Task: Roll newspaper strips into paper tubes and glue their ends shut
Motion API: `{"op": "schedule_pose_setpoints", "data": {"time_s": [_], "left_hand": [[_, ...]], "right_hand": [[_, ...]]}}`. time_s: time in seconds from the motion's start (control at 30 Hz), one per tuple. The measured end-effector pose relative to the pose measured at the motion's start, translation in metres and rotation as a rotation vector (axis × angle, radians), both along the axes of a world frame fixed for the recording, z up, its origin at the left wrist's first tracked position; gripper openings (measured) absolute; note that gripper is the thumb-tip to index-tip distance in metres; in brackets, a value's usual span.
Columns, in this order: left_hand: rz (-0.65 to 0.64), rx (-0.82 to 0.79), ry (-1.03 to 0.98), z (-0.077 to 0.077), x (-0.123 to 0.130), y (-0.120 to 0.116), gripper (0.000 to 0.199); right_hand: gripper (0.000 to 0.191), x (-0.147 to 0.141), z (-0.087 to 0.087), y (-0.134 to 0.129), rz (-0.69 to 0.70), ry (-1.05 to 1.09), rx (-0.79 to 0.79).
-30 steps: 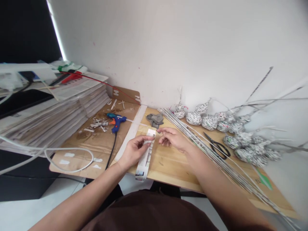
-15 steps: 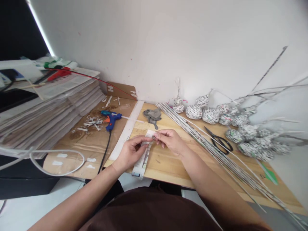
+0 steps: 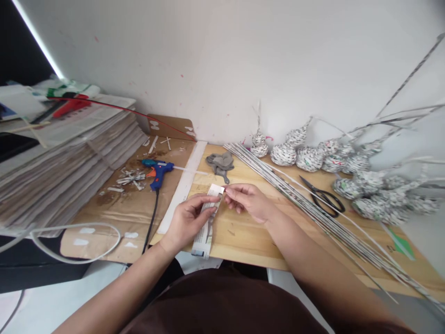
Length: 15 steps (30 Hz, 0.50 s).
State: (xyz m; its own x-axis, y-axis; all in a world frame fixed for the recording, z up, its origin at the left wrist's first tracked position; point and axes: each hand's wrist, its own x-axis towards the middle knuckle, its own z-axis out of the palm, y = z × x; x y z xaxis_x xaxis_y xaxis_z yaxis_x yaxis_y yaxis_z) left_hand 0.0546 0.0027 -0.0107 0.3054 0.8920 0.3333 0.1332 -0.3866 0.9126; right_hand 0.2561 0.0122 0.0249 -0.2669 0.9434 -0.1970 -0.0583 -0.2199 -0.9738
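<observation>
A narrow strip of printed newspaper (image 3: 204, 236) lies lengthwise before me, its near end hanging past the table's front edge. My left hand (image 3: 187, 221) is closed on it, with thumb and fingers pinching near the upper end. At the top right corner of the strip, my right hand (image 3: 251, 202) pinches the paper's edge between thumb and forefinger, the other fingers curled. Just beyond the hands sits a crumpled grey cloth-like piece (image 3: 220, 162). A blue glue gun (image 3: 159, 174) rests to the left, a pale stick poking from its back.
On the right lie a bundle of rolled paper sticks (image 3: 278, 185), black scissors (image 3: 323, 197) and several woven paper gourd shapes (image 3: 309, 158) along the wall. A tall newspaper stack (image 3: 76, 157) stands left, near paper scraps (image 3: 130, 178) on cardboard (image 3: 100, 213) and a white cable (image 3: 74, 260).
My right fingers have shifted slightly at the strip's corner, and more of its upper end shows. The left hand keeps its pinch. The view has turned a little.
</observation>
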Motion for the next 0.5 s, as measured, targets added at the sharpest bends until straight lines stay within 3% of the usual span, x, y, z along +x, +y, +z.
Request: {"op": "schedule_pose_setpoints", "data": {"time_s": [0.5], "left_hand": [[-0.022, 0.124, 0.118, 0.0061, 0.0021, -0.002, 0.028]], "right_hand": [[0.029, -0.0052, -0.0008, -0.0022, -0.037, 0.048, -0.033]]}}
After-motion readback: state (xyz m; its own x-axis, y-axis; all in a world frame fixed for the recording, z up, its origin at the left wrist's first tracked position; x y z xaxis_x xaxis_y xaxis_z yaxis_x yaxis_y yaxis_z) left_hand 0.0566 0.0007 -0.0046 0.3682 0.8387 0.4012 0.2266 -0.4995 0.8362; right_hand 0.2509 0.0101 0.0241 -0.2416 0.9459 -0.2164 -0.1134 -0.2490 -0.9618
